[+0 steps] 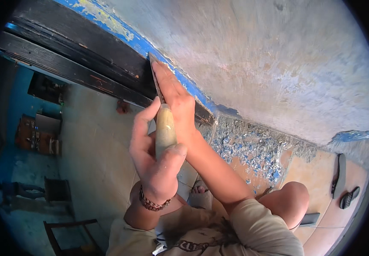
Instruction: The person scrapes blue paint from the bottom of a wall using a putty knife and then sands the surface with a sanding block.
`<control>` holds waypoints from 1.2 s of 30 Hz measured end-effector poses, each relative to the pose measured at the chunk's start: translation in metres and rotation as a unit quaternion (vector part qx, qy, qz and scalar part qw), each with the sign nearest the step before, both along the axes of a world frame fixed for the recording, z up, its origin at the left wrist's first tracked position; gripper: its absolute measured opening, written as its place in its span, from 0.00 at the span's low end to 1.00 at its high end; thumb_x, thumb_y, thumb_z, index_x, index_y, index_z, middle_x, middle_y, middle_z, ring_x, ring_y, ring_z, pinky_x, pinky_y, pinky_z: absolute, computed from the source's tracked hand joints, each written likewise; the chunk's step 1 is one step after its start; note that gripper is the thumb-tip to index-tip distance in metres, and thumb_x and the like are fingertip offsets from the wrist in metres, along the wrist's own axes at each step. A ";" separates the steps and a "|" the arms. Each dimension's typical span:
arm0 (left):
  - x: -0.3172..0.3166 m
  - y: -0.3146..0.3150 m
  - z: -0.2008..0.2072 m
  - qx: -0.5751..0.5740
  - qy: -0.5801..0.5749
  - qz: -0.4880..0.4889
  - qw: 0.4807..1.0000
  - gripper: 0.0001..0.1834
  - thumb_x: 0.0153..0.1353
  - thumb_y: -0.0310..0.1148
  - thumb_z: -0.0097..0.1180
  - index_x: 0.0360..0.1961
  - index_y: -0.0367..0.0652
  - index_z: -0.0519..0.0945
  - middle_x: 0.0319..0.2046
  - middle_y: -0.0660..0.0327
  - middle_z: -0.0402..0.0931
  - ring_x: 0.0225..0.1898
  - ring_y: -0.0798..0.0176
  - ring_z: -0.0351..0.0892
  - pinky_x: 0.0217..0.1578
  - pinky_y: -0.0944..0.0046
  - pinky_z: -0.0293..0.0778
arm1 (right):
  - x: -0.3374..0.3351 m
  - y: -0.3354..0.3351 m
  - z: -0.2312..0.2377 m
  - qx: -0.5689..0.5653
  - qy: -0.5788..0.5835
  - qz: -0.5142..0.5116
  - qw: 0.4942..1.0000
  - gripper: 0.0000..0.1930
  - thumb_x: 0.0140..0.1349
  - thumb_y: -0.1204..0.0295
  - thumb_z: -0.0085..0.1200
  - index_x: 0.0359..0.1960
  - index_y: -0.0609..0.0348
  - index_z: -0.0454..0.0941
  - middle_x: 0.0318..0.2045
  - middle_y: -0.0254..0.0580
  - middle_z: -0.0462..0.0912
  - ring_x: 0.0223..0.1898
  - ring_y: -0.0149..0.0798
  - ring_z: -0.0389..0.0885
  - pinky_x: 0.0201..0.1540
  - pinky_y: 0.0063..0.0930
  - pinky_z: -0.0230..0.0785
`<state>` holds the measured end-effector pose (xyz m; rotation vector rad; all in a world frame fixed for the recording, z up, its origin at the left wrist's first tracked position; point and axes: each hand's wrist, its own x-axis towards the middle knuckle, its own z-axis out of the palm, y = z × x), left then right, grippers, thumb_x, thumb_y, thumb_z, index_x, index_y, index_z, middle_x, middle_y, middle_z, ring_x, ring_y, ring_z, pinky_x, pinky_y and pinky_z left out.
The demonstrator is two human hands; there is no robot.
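Observation:
My left hand (152, 164), a braided bracelet at its wrist, is closed around the pale wooden handle of a scraper (165, 130). The thin metal blade points up and away, seen nearly edge-on. Against that blade press the fingers of my right hand (179, 100); its thumb is hidden. The blade's tip meets a strip of blue paint (144, 48), worn to pale patches, between the dark wooden frame (86, 49) and the grey wall (269, 55).
Blue and grey paint flakes (261, 149) litter the tiled floor (308, 175) below the wall. Sandals (338, 177) lie at the right. Left of the frame, the room holds a chair (71, 224) and brown furniture (37, 134). My bent knee (293, 198) shows at lower right.

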<state>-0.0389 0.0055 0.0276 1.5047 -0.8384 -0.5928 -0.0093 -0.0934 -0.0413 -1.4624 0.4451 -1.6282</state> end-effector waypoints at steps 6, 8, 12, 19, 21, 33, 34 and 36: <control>0.001 -0.006 0.010 -0.007 -0.039 0.005 0.999 0.35 0.46 0.26 0.44 0.59 0.25 0.60 0.15 0.62 0.66 0.09 0.75 0.57 0.10 0.75 0.58 | 0.007 0.002 0.003 -0.016 0.006 -0.018 1.000 0.26 0.54 0.78 0.48 0.58 0.65 0.66 0.56 0.62 0.70 0.58 0.60 0.69 0.57 0.42 0.67; 0.002 -0.001 0.011 -0.008 -0.017 -0.004 1.000 0.35 0.47 0.26 0.48 0.60 0.28 0.60 0.19 0.65 0.68 0.14 0.78 0.60 0.14 0.77 0.57 | 0.002 0.004 0.007 -0.006 0.012 -0.006 1.000 0.26 0.54 0.79 0.48 0.59 0.65 0.66 0.56 0.62 0.69 0.58 0.60 0.69 0.57 0.42 0.67; -0.003 0.014 0.003 -0.015 -0.041 -0.006 0.999 0.36 0.48 0.28 0.53 0.61 0.32 0.61 0.23 0.68 0.70 0.20 0.80 0.63 0.20 0.77 0.57 | -0.002 0.017 -0.002 -0.003 0.024 -0.020 0.999 0.25 0.56 0.78 0.46 0.59 0.63 0.67 0.56 0.61 0.70 0.57 0.58 0.70 0.58 0.40 0.66; 0.000 -0.004 -0.002 -0.033 -0.095 0.000 0.995 0.33 0.49 0.26 0.43 0.59 0.26 0.61 0.15 0.64 0.66 0.09 0.77 0.56 0.09 0.76 0.56 | 0.002 0.005 0.000 0.015 0.011 -0.014 1.000 0.24 0.57 0.76 0.45 0.58 0.63 0.68 0.55 0.59 0.73 0.58 0.54 0.71 0.61 0.37 0.62; 0.002 0.000 -0.004 -0.038 -0.103 0.008 0.994 0.33 0.48 0.26 0.43 0.59 0.26 0.61 0.15 0.63 0.66 0.08 0.77 0.56 0.09 0.76 0.56 | 0.003 0.012 -0.003 -0.008 0.006 -0.023 1.000 0.24 0.57 0.76 0.45 0.58 0.63 0.68 0.54 0.60 0.73 0.56 0.56 0.72 0.59 0.38 0.65; -0.006 -0.001 0.025 -0.025 -0.008 0.042 0.999 0.39 0.45 0.35 0.59 0.61 0.34 0.63 0.25 0.67 0.71 0.22 0.80 0.63 0.23 0.78 0.58 | 0.011 -0.002 0.024 -0.032 -0.016 -0.076 0.996 0.21 0.57 0.80 0.50 0.54 0.63 0.72 0.51 0.59 0.75 0.53 0.55 0.76 0.53 0.35 0.70; -0.004 -0.002 0.024 -0.027 -0.008 0.040 0.999 0.39 0.45 0.35 0.59 0.61 0.34 0.63 0.25 0.67 0.71 0.22 0.80 0.63 0.23 0.78 0.58 | 0.008 0.000 0.026 -0.034 -0.016 -0.078 0.996 0.21 0.57 0.80 0.50 0.54 0.63 0.72 0.51 0.59 0.75 0.53 0.55 0.76 0.53 0.35 0.70; -0.001 -0.002 0.023 -0.038 -0.033 0.039 0.998 0.39 0.46 0.34 0.54 0.60 0.29 0.61 0.23 0.62 0.71 0.17 0.77 0.62 0.18 0.76 0.59 | 0.001 0.006 0.030 -0.034 -0.029 -0.075 0.996 0.20 0.56 0.81 0.52 0.53 0.62 0.73 0.51 0.59 0.75 0.52 0.54 0.77 0.51 0.36 0.72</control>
